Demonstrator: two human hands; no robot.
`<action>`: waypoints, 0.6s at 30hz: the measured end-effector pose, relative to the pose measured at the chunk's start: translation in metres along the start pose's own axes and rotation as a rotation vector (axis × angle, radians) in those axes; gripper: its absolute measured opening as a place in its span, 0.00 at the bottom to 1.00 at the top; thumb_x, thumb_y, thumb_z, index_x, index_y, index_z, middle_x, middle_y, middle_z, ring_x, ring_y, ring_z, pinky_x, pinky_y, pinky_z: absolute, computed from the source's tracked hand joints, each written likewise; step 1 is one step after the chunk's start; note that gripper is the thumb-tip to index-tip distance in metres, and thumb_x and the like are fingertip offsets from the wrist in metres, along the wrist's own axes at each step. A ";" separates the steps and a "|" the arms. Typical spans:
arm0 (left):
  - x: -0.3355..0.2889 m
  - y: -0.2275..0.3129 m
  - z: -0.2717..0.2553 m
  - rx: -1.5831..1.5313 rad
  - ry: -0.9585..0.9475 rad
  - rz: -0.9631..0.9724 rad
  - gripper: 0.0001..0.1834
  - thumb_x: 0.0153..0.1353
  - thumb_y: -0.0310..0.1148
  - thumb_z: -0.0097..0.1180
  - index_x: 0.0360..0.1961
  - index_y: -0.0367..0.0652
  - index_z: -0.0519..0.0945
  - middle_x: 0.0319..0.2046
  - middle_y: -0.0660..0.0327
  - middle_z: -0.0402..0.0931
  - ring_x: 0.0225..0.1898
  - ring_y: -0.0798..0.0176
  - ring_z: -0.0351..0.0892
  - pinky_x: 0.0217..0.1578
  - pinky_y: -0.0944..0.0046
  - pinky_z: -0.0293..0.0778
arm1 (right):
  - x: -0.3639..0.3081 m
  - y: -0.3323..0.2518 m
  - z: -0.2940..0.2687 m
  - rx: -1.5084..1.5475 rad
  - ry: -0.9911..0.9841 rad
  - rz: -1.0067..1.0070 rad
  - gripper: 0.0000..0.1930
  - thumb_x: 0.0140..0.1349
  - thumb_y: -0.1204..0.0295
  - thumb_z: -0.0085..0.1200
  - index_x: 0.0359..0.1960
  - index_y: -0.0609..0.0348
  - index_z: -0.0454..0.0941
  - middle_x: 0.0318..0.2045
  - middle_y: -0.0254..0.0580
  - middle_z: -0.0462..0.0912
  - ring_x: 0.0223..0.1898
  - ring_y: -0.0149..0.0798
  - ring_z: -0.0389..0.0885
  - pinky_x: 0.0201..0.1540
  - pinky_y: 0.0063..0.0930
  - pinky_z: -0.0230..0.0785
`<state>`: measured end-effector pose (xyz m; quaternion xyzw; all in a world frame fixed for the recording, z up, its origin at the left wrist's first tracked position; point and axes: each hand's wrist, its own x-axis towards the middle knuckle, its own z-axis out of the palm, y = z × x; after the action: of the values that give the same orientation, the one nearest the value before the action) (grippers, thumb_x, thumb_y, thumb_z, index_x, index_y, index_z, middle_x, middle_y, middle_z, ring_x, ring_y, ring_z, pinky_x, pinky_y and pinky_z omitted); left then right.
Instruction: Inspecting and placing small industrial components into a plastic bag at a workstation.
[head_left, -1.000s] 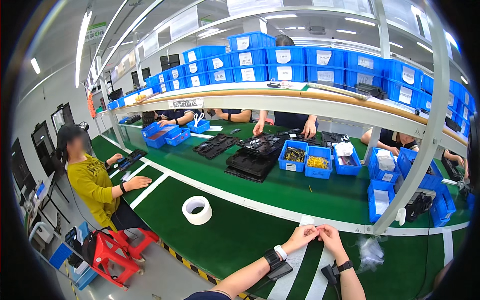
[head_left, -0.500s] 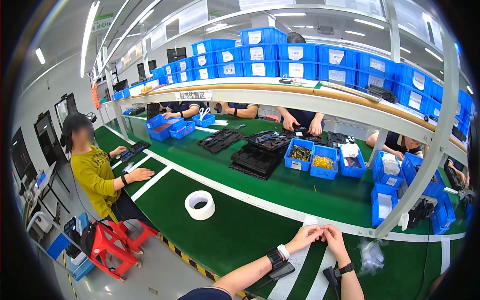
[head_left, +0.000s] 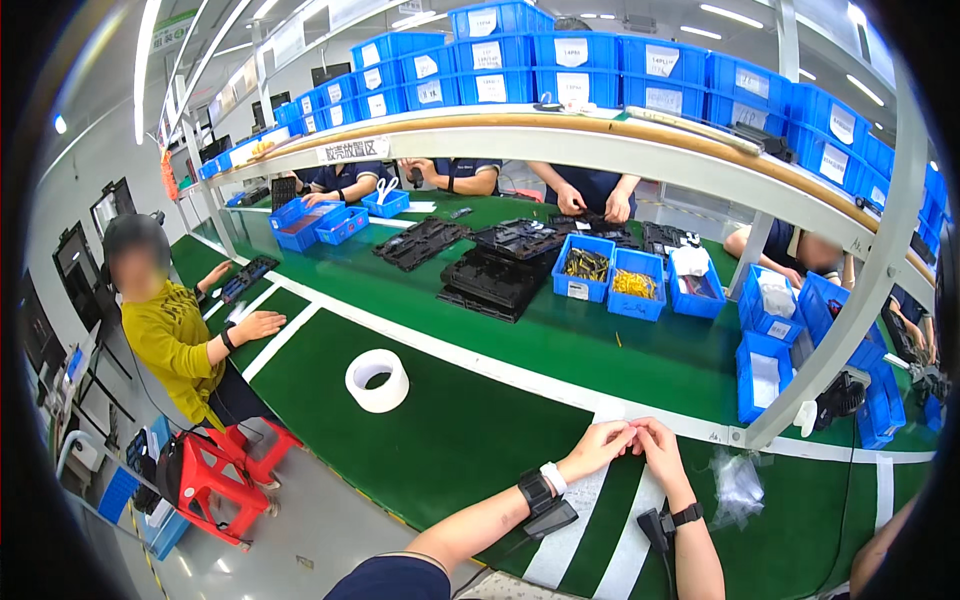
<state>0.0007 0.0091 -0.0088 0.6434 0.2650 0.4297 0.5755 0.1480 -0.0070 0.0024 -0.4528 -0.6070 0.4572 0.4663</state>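
Observation:
My left hand (head_left: 597, 446) and my right hand (head_left: 660, 450) meet above the green table near the front, fingertips pinched together and touching. Whatever lies between the fingers is too small or hidden to make out. Below the hands, white strips (head_left: 630, 520) run across the green surface toward me. Just right of my right forearm lies a heap of clear plastic bags (head_left: 738, 490). A roll of white tape (head_left: 358, 393) rests on its side face to the left, well apart from both hands.
Beyond the white line stand blue bins of yellow parts (head_left: 636, 284) and dark parts (head_left: 586, 265), beside stacked black plastic frames (head_left: 490, 283). A metal post (head_left: 850, 330) rises at right under a shelf of blue boxes (head_left: 575, 90). A co-worker in yellow (head_left: 170, 335) sits at left; others work opposite.
The whole view has shifted slightly, so the table and bins sit a little further left. My hands stay pinched together in nearly the same place. The co-worker at left has barely moved.

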 end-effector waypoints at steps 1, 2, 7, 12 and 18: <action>0.000 0.000 0.000 -0.005 -0.006 0.006 0.14 0.61 0.38 0.42 0.28 0.37 0.72 0.21 0.68 0.68 0.22 0.77 0.64 0.24 0.76 0.63 | 0.000 0.001 -0.001 -0.013 0.004 0.002 0.08 0.59 0.75 0.39 0.35 0.65 0.71 0.22 0.33 0.72 0.22 0.23 0.68 0.26 0.15 0.63; 0.000 0.000 -0.001 -0.012 -0.004 -0.007 0.14 0.61 0.38 0.42 0.28 0.37 0.72 0.21 0.68 0.68 0.22 0.77 0.64 0.24 0.76 0.63 | 0.001 0.001 0.000 -0.024 0.008 0.005 0.08 0.59 0.76 0.39 0.34 0.65 0.71 0.21 0.33 0.72 0.22 0.23 0.67 0.26 0.15 0.62; 0.000 0.006 0.002 -0.006 0.001 -0.002 0.14 0.60 0.38 0.43 0.28 0.37 0.72 0.21 0.68 0.68 0.22 0.77 0.64 0.24 0.76 0.63 | 0.000 -0.001 -0.002 -0.024 -0.011 0.004 0.08 0.59 0.75 0.39 0.35 0.65 0.70 0.22 0.33 0.72 0.22 0.23 0.67 0.27 0.15 0.62; 0.003 0.001 0.000 -0.001 -0.011 0.004 0.14 0.60 0.37 0.43 0.28 0.37 0.72 0.21 0.68 0.69 0.22 0.77 0.64 0.24 0.76 0.63 | 0.001 0.002 -0.002 -0.028 0.013 -0.003 0.08 0.58 0.76 0.40 0.35 0.65 0.72 0.21 0.33 0.73 0.23 0.23 0.69 0.26 0.16 0.64; 0.003 -0.002 0.000 0.034 -0.011 0.004 0.14 0.60 0.37 0.43 0.27 0.37 0.72 0.20 0.67 0.68 0.22 0.77 0.64 0.23 0.76 0.62 | 0.001 0.004 -0.002 -0.014 -0.010 0.012 0.07 0.59 0.76 0.40 0.35 0.64 0.70 0.21 0.31 0.71 0.22 0.23 0.67 0.27 0.15 0.62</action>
<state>0.0024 0.0121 -0.0101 0.6561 0.2680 0.4227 0.5649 0.1500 -0.0053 -0.0010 -0.4573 -0.6101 0.4579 0.4572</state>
